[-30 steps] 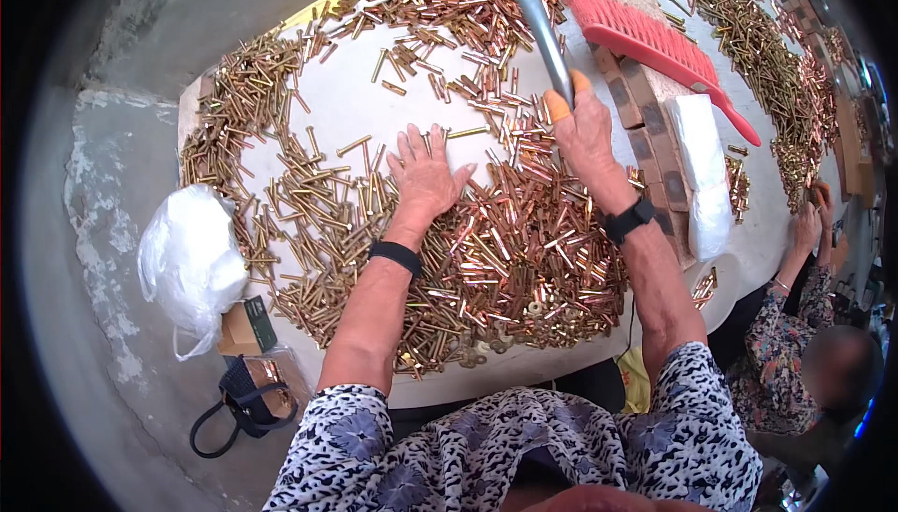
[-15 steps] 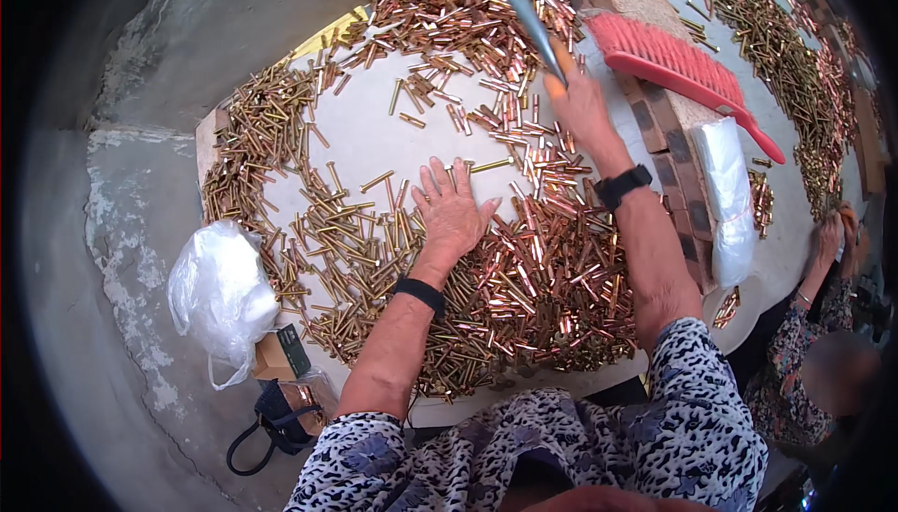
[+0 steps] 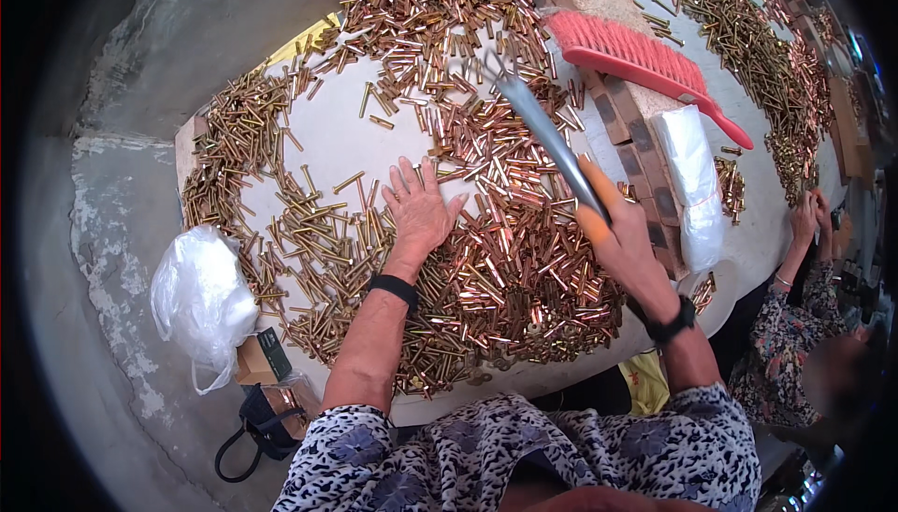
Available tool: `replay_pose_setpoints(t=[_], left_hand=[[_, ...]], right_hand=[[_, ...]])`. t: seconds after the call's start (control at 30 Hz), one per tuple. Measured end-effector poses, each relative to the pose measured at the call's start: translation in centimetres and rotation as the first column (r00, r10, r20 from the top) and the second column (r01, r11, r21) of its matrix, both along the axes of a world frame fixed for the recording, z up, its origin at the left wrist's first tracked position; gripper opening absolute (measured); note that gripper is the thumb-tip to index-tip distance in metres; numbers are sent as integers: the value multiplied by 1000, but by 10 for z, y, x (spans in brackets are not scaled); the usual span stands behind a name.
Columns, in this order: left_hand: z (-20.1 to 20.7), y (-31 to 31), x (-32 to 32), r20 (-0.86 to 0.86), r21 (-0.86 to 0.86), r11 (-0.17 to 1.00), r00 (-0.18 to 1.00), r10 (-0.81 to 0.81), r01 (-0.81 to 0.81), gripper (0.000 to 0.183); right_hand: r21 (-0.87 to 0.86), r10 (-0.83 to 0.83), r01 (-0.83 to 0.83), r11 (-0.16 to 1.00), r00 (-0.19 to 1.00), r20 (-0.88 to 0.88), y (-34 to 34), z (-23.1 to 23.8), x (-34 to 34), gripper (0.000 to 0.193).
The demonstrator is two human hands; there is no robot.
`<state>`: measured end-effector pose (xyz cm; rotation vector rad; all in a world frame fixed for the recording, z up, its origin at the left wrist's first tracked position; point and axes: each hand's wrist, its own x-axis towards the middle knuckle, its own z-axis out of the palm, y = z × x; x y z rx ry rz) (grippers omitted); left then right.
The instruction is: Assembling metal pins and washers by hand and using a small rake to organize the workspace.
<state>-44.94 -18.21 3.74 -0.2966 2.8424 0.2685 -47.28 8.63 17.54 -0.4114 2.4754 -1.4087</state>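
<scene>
My left hand [image 3: 419,215] lies flat with its fingers spread, on the pale tabletop [image 3: 327,129] at the edge of a large heap of gold-coloured bolts [image 3: 524,269]. My right hand [image 3: 622,231] grips a small hand rake [image 3: 547,133] with a grey-blue shaft. Orange covers sit on the thumb and a finger of that hand. The rake's thin prongs point away from me, over the bolts between the far pile and the near heap; whether they touch is blurred. Single bolts lie loose beside my left fingertips.
Right of the heap, a red brush [image 3: 645,63] and a white plastic-wrapped bundle [image 3: 690,185] rest along a row of bricks [image 3: 636,143]. A white plastic bag [image 3: 201,283], a small box [image 3: 262,358] and a dark bag [image 3: 257,428] are at left. Another person's hands [image 3: 809,217] work at far right.
My right hand has drawn the rake back toward me. More bolts now cover the middle of the table, joining far pile and near heap. My left hand stays flat; the view has shifted slightly.
</scene>
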Motion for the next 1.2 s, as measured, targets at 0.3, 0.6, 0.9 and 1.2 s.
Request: replay_pose_setpoints(t=[0.3, 0.6, 0.9, 1.2], left_hand=[[5, 0, 2, 1, -36, 999, 1000, 3, -3, 89], [2, -1, 0, -36, -27, 999, 999, -20, 19, 88], [6, 2, -3, 37, -4, 1000, 999, 8, -7, 88], [-1, -4, 5, -32, -28, 1000, 999, 5, -6, 88]], right_hand=[[89, -108, 161, 983, 898, -427, -93, -55, -155, 50], [299, -172, 274, 914, 929, -327, -81, -89, -175, 54], [113, -179, 184, 977, 983, -51, -7, -34, -32, 52], [-6, -109, 108, 994, 993, -53, -26, 16, -14, 50]])
